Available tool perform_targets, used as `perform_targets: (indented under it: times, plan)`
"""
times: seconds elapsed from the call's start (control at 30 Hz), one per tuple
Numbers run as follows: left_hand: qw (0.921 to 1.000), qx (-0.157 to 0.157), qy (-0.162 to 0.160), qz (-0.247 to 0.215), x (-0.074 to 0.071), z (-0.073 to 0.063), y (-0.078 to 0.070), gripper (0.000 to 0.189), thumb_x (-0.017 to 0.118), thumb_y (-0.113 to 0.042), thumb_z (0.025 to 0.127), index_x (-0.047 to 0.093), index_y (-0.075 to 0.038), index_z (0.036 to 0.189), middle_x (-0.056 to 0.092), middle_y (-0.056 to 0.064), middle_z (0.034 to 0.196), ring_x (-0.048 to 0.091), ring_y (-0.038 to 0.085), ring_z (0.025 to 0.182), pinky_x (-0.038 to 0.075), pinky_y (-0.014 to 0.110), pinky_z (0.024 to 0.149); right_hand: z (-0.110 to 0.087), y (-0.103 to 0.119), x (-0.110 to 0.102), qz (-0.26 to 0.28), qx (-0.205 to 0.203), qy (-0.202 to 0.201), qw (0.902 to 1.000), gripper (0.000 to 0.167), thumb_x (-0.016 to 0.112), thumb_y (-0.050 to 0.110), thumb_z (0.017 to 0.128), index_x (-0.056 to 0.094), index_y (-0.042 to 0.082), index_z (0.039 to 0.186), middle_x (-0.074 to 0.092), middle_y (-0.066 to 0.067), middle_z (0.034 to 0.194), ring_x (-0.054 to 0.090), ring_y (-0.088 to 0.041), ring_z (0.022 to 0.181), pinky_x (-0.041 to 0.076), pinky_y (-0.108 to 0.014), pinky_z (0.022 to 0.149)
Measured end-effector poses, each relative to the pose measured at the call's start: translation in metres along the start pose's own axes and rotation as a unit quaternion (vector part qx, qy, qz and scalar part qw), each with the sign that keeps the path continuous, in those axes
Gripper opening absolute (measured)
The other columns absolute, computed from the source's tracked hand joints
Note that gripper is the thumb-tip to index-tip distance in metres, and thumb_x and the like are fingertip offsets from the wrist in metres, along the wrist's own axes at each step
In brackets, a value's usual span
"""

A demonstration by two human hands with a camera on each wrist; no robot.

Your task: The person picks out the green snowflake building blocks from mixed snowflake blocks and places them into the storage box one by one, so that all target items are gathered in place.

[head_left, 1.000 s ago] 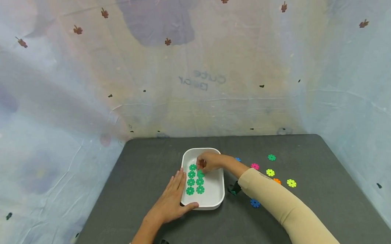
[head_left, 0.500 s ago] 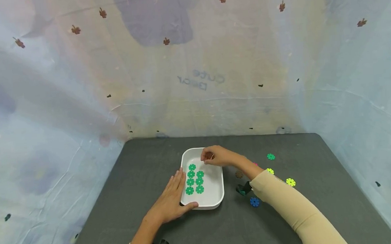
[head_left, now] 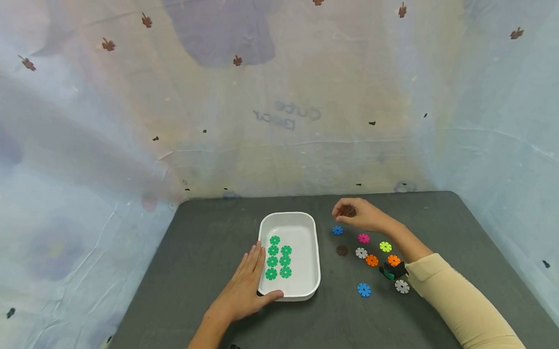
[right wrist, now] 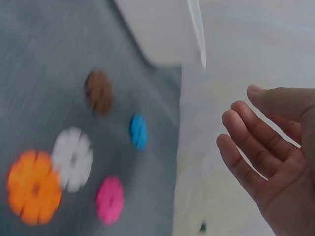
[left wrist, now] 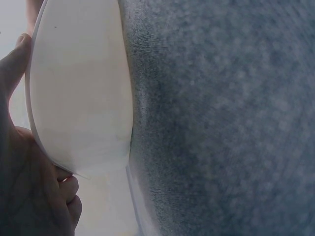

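Note:
My left hand [head_left: 240, 292] rests on the white tray [head_left: 309, 289], straight fingers along its left rim and thumb across the near rim. In the left wrist view, the thumb [left wrist: 15, 64] touches the rim close up. Inside the tray lie several green notched plastic discs [head_left: 285, 260] in two columns at its left. My right hand [head_left: 364, 215] hovers right of the tray with loosely bent fingers and nothing between them, as the right wrist view [right wrist: 275, 147] also shows. A blue notched disc [head_left: 337, 230] sits just below its fingertips.
Loose discs lie right of the tray: brown [head_left: 342, 250], pink [head_left: 363, 238], yellow [head_left: 385, 246], white [head_left: 361, 253], orange [head_left: 371, 260] and a second blue disc [head_left: 364, 289]. Another white disc [head_left: 402, 286] lies beside the right wrist strap. A fabric sheet [head_left: 288, 163] hangs behind the dark table [head_left: 216, 225].
My right hand has let go of a green disc in the tray, risen, and moved right over the loose discs, uncovering several. The left hand has stayed on the tray.

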State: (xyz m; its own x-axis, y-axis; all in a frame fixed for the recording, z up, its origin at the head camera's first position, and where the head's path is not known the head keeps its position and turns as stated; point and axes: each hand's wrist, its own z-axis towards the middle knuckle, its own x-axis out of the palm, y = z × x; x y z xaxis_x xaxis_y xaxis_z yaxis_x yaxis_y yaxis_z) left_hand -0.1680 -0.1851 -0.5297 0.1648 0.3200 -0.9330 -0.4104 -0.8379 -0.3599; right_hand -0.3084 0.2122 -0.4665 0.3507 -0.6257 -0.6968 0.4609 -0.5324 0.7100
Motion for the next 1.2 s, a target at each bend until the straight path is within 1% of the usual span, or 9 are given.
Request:
perform_targets:
  times: [0.1,0.27,0.33,0.43,0.53,0.73,0.8,1.03,1.2]
  plan:
    - [1.0,-0.001,0.001,-0.001,0.0,0.001,0.0,0.125,0.058,-0.084,0.092,0.006,-0.003,0.172,-0.005,0.011,0.181,-0.001,0.024,0.167,0.01,0.05,0.135,-0.015,-0.014,-0.01,-0.009,0.02,-0.013,0.9997,0.011,0.07,0.011,0.106,0.072,0.012,0.117,0.074,-0.006,0.113,0.07,-0.021,0.103,0.059,-0.051,0.099]
    - [1.0,0.0,0.002,-0.001,0.001,-0.001,0.001,0.124,0.06,-0.081,0.093,0.005,-0.003,0.172,-0.005,0.011,0.181,-0.002,0.024,0.167,0.009,0.05,0.135,-0.037,-0.034,-0.018,-0.019,0.042,-0.03,0.9985,0.009,0.07,0.009,0.105,0.072,0.009,0.115,0.074,-0.011,0.112,0.071,-0.028,0.104,0.06,-0.049,0.095]
    - [1.0,0.0,0.0,-0.002,0.001,-0.002,0.001,0.123,0.061,-0.08,0.094,0.005,-0.002,0.172,-0.004,0.012,0.181,-0.001,0.024,0.167,0.009,0.05,0.135,-0.044,-0.042,-0.021,-0.027,0.054,-0.04,0.9974,0.009,0.071,0.008,0.105,0.072,0.008,0.114,0.074,-0.01,0.11,0.071,-0.028,0.102,0.06,-0.047,0.093]
    - [1.0,-0.001,0.0,-0.003,0.001,-0.001,0.001,0.124,0.06,-0.081,0.093,0.006,-0.003,0.172,-0.005,0.011,0.181,-0.001,0.024,0.167,0.009,0.05,0.135,-0.054,-0.055,-0.025,-0.04,0.073,-0.058,0.9949,0.01,0.072,0.007,0.104,0.072,0.005,0.114,0.074,-0.008,0.108,0.07,-0.023,0.1,0.06,-0.048,0.092]
    - [1.0,-0.001,0.0,-0.004,0.001,-0.001,0.0,0.124,0.059,-0.083,0.093,0.006,-0.003,0.172,-0.006,0.009,0.181,-0.002,0.023,0.167,0.009,0.049,0.135,-0.061,-0.066,-0.028,-0.047,0.09,-0.077,0.9919,0.014,0.072,0.006,0.103,0.072,0.0,0.115,0.073,-0.009,0.107,0.069,-0.025,0.098,0.06,-0.049,0.09]
    - [1.0,-0.001,0.0,-0.003,0.0,0.0,0.0,0.124,0.059,-0.083,0.093,0.007,-0.003,0.172,-0.005,0.009,0.181,-0.001,0.024,0.167,0.009,0.049,0.135,-0.072,-0.08,-0.031,-0.05,0.134,-0.092,0.9854,0.021,0.071,0.008,0.104,0.068,-0.005,0.12,0.072,-0.016,0.109,0.069,-0.031,0.097,0.059,-0.045,0.078]
    - [1.0,-0.002,0.0,-0.003,0.0,-0.001,0.0,0.124,0.058,-0.083,0.093,0.007,-0.004,0.172,-0.005,0.009,0.181,-0.002,0.023,0.167,0.009,0.049,0.135,-0.075,-0.086,-0.032,-0.059,0.144,-0.093,0.9835,0.023,0.073,0.008,0.103,0.068,-0.006,0.121,0.071,-0.018,0.11,0.069,-0.032,0.097,0.058,-0.045,0.077]
    - [1.0,0.001,-0.001,-0.002,0.0,-0.001,0.0,0.124,0.058,-0.084,0.093,0.007,-0.004,0.172,-0.004,0.009,0.181,-0.001,0.024,0.167,0.009,0.05,0.135,-0.081,-0.104,-0.029,-0.086,0.175,-0.098,0.976,0.032,0.078,0.013,0.099,0.066,-0.009,0.12,0.066,-0.025,0.11,0.063,-0.034,0.097,0.055,-0.05,0.082]
    - [1.0,0.003,-0.003,-0.001,0.001,0.0,0.0,0.123,0.058,-0.083,0.093,0.008,-0.003,0.172,-0.003,0.01,0.181,0.0,0.025,0.167,0.01,0.051,0.135,-0.082,-0.11,-0.027,-0.099,0.202,-0.104,0.9688,0.034,0.081,0.018,0.098,0.067,-0.008,0.114,0.064,-0.024,0.106,0.059,-0.034,0.094,0.052,-0.048,0.081]
